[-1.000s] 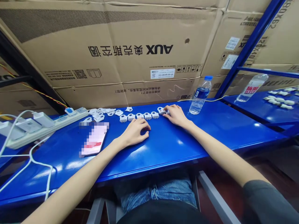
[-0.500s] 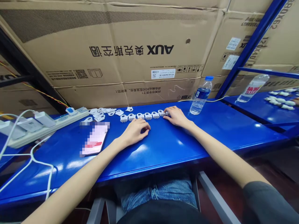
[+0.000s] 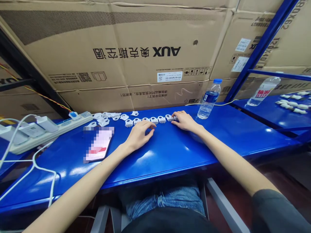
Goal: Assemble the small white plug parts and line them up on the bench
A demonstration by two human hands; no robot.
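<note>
A row of several white plugs [image 3: 161, 119] with ring-shaped tops and small prongs stands along the back part of the blue table [image 3: 170, 152]. At the row's right end, my right hand [image 3: 185, 121] has its thumb and fingertips closed around one white plug [image 3: 175, 118], which is mostly covered. My left hand [image 3: 141, 133] is in front of the row's middle, hiding parts of some plugs. Its fingers are loosely curled with a gap to the thumb, and nothing shows between them. More white pieces [image 3: 104, 122] lie in a loose pile at the back left.
A phone [image 3: 100, 144] lies left of my left hand. A power strip [image 3: 60, 129] with chargers and white cables [image 3: 52, 174] occupies the left side. A water bottle [image 3: 210, 100] stands beyond my right hand. A large cardboard box [image 3: 136, 74] rises behind the table.
My right hand has shifted slightly right, baring more of the plug beside its fingertips. My left hand has moved a little left, its thumb and fingers closer together.
</note>
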